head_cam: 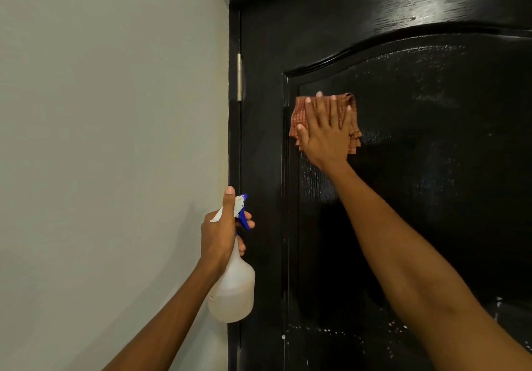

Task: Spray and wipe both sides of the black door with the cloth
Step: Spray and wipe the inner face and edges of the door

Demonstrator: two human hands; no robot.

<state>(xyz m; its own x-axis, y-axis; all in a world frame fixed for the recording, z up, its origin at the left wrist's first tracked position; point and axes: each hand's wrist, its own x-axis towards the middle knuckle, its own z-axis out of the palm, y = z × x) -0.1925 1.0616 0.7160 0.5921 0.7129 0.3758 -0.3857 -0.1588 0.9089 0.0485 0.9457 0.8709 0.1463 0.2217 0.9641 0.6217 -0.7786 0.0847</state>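
The right hand [325, 131] has its fingers spread flat and straight, and they press a red checked cloth [352, 123] against the black door [431, 198]. The cloth sits near the top left corner of the sunken panel [417, 226] of the door, under the curved edge. The left hand [218, 232] has its fingers curled round the neck of a white spray bottle [233, 293], with the thumb up beside the blue and white nozzle. The bottle hangs near the side of the door with the hinge [239, 77]. The door looks shiny and wet, with small drops lower down, though it is hard to be sure in the dark. This looks like the wiping step on this side. Next, the cloth needs to slide across and down the wet parts.
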